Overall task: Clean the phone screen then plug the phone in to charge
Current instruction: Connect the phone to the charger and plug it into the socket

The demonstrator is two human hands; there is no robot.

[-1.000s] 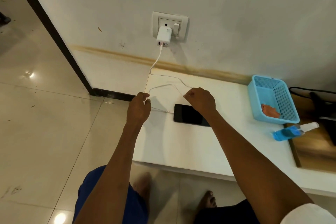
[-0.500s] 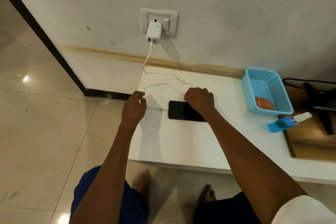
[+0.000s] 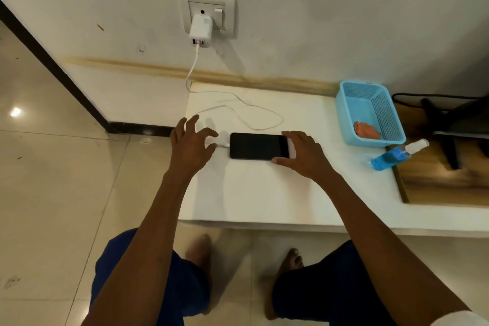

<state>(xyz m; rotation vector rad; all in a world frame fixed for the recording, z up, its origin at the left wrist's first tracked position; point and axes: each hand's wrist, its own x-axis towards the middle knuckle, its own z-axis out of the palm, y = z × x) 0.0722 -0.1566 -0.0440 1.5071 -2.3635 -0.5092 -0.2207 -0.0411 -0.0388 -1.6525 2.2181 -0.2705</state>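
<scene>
The counter (image 3: 264, 193) carries the phone (image 3: 255, 145), lying flat and screen-up near its left end, below the wall charger (image 3: 200, 32). The cable (image 3: 262, 119) runs down from the charger, loops across the counter behind the phone, and its plug now sits at the phone's left end, apparently seated. A second ago both hands were pinching the cable above and beside the phone. Now the left hand (image 3: 189, 147) has let go and hovers just left of the plug, fingers spread, holding nothing. The right hand (image 3: 299, 153) has dropped to the phone's right end, thumb on the near edge and fingers over the far corner, steadying it. That suggests charging is connected and the task is about finished. The basket (image 3: 370, 114) with a cloth (image 3: 366, 130) and the spray bottle (image 3: 397, 155) lie well to the right, untouched.
</scene>
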